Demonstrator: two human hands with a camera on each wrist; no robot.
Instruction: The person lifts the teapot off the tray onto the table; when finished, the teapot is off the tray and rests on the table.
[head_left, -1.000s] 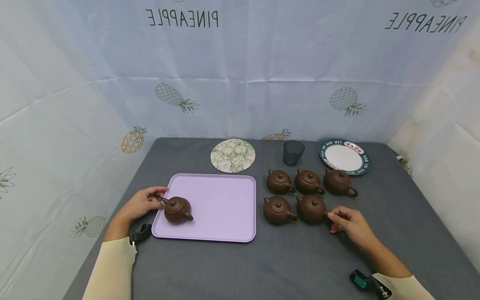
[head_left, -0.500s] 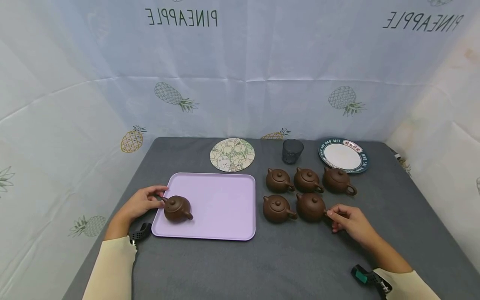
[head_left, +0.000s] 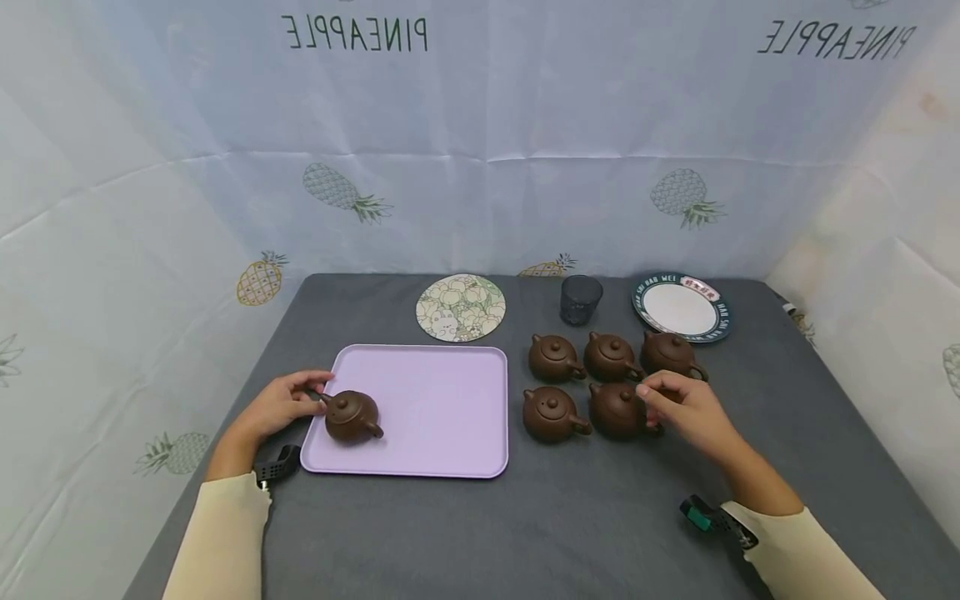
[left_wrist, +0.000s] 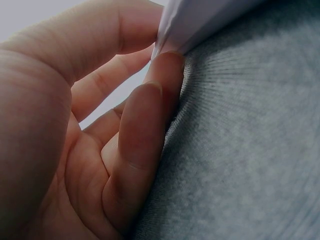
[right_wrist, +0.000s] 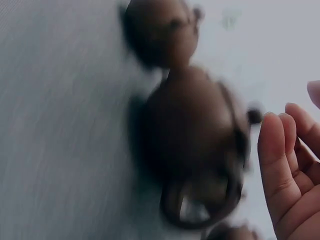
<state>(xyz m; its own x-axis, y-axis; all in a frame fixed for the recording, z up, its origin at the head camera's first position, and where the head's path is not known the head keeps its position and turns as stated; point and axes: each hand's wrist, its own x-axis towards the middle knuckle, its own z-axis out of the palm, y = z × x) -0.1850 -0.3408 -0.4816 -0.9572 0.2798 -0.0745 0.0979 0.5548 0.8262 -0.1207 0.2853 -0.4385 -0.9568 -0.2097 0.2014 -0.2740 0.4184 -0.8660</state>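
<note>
- Head view: a grey table (head_left: 450, 533) carries a lilac tray (head_left: 442, 408), the landmark for all places below.
- One brown teapot (head_left: 351, 416) stands upright on the tray, in its near-left part, spout toward the tray's left edge and handle toward the middle.
- Left hand (head_left: 281, 404): it lies at the tray's left edge, thumb and fingers curled toward the spout side of that teapot. Left wrist view: the fingers (left_wrist: 145, 130) are bent, with a fingertip against the tray's edge, which lies on the grey cloth. Whether the fingers actually pinch the teapot cannot be told.
- Five more brown teapots stand on the cloth just right of the tray: a far row of three and a near row of two.
- Near-row teapot (head_left: 550, 414) stands closest to the tray's right edge; the second near-row teapot (head_left: 617, 411) stands just beside it, farther from the tray.
- Right hand (head_left: 686, 410): it is beside and slightly above the second near-row teapot, on the side away from the tray, fingers loosely bent and holding nothing. Right wrist view, blurred: the fingertips (right_wrist: 280, 165) are just beside that teapot (right_wrist: 195, 145), apart from its handle.
- Beyond the tray's far edge lies a round floral mat (head_left: 461, 307); to the right of it stand a dark cup (head_left: 581, 300) and a white plate with a dark rim (head_left: 682, 306).
- Both forearms wear cream sleeves.
</note>
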